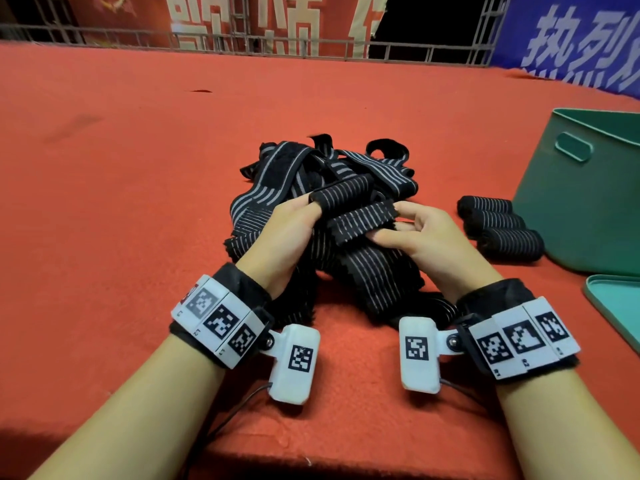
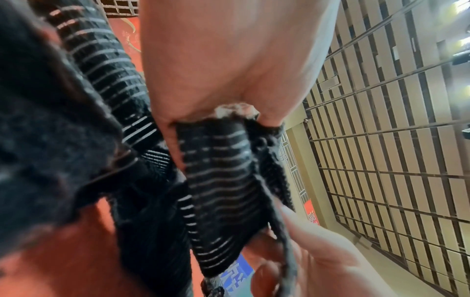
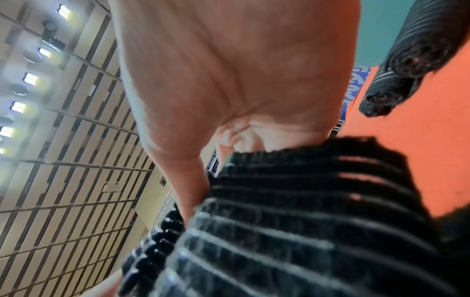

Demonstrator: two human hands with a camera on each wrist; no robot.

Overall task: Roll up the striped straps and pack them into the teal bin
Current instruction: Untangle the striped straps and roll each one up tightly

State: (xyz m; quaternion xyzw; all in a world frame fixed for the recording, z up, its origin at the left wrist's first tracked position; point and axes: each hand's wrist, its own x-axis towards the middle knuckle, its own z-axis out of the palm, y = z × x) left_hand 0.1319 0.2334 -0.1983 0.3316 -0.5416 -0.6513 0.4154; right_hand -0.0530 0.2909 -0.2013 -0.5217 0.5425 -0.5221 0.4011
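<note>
While both hands [image 1: 284,225] [image 1: 424,237] pinch one strap [image 1: 360,221] above the pile [image 1: 322,178], three rolls [image 1: 498,225] lie right of the pile, against the bin [image 1: 588,209], on the table [image 1: 138,150].

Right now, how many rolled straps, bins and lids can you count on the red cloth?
Rolled straps: 3, lying side by side against the bin
Teal bin: 1
Teal lid: 1
Total: 5, leaving out the tangled pile of unrolled straps, too overlapped to count.
</note>
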